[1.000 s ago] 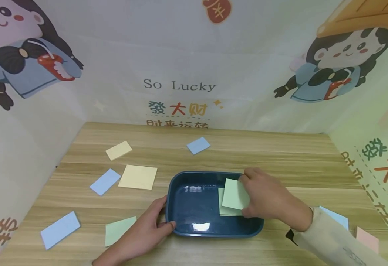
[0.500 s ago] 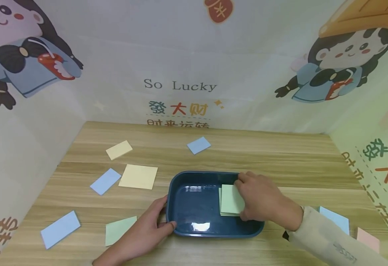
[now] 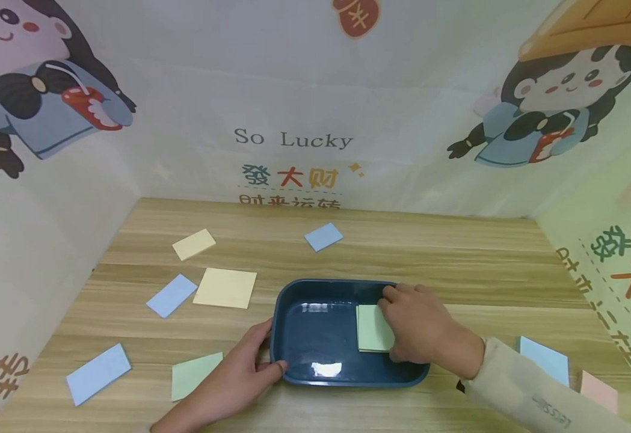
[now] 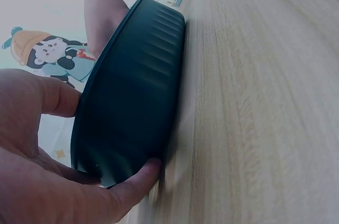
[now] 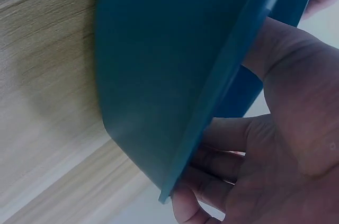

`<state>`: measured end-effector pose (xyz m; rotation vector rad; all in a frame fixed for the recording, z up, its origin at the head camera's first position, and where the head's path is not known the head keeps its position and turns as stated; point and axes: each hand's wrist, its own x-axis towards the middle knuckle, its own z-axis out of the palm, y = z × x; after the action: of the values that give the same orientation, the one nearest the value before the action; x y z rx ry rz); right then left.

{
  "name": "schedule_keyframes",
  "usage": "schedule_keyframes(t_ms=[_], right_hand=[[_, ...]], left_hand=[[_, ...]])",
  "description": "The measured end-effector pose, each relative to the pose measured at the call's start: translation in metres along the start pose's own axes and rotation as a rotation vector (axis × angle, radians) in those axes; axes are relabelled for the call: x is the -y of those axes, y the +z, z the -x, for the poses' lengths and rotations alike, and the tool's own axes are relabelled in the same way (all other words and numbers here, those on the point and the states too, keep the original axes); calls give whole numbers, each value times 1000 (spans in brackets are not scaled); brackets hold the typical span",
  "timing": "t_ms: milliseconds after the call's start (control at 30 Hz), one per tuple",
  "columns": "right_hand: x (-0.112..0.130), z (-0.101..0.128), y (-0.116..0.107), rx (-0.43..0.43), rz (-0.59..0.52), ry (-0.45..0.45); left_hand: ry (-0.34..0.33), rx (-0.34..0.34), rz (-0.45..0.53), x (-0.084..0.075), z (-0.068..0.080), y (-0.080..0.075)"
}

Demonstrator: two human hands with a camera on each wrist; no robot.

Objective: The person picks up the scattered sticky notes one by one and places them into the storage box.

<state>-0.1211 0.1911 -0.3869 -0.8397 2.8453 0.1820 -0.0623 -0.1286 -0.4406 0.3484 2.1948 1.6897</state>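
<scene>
A dark blue rectangular tray (image 3: pixel 315 343) sits on the wooden table. Two square green sticky note pads (image 3: pixel 373 329), the upper nearly flush with the lower, lie inside its right half. My right hand (image 3: pixel 429 325) reaches over the right rim and grips the upper pad by its sides; the right part of the pads is hidden beneath it. At the left end, my left hand (image 3: pixel 250 361) holds the tray, thumb at the front left corner. The left wrist view shows that hand's fingers (image 4: pixel 135 181) against the tray's outer wall (image 4: pixel 132 86).
Left of the tray lie a large yellow pad (image 3: pixel 225 288), a small yellow pad (image 3: pixel 193 244), two blue pads (image 3: pixel 98 374) and a green one (image 3: pixel 193 374). Behind is another blue pad (image 3: pixel 323 237). Near the right sleeve are a blue pad (image 3: pixel 545 359) and a pink one (image 3: pixel 598 391).
My right hand has lowered the upper green pad, which was tilted and offset, into line with the one beneath. The left hand has stayed on the tray.
</scene>
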Motion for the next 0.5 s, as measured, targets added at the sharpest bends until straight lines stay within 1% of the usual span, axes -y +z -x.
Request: schedule_keyframes(t_ms=[267,500], right_hand=[[1,-1,3,-11,32,-11],[2,-1,6,-8,33,-13]], left_hand=[[-10,4,4,1,0,-1],[5,13,14,1,0,-1]])
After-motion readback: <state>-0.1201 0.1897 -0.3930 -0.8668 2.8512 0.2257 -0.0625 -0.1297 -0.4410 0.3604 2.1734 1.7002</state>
